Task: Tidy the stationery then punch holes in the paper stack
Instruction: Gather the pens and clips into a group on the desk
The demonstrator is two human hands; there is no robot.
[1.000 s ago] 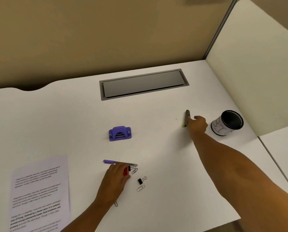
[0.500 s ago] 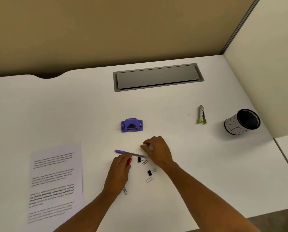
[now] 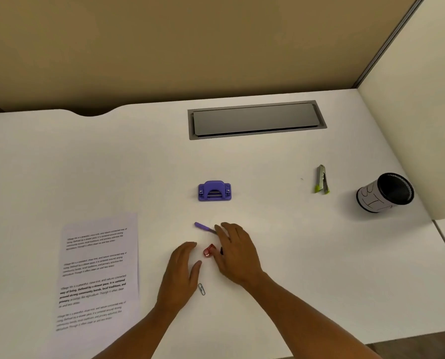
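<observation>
Now, going from the left of the white worktop (image 3: 48,164), the printed paper stack (image 3: 98,270) lies flat, long axis running away from the person, unpunched. The left hand (image 3: 181,273) rests open beside a silver paperclip (image 3: 201,289). A red clip (image 3: 209,250) sits between both hands. The right hand (image 3: 235,252), back from the green stapler (image 3: 322,179) it touched a second ago, spreads loosely over the purple pen (image 3: 203,226), which points left and slightly away. Gathering has begun; the purple hole punch (image 3: 214,190) and black mesh pen cup (image 3: 385,193) wait.
</observation>
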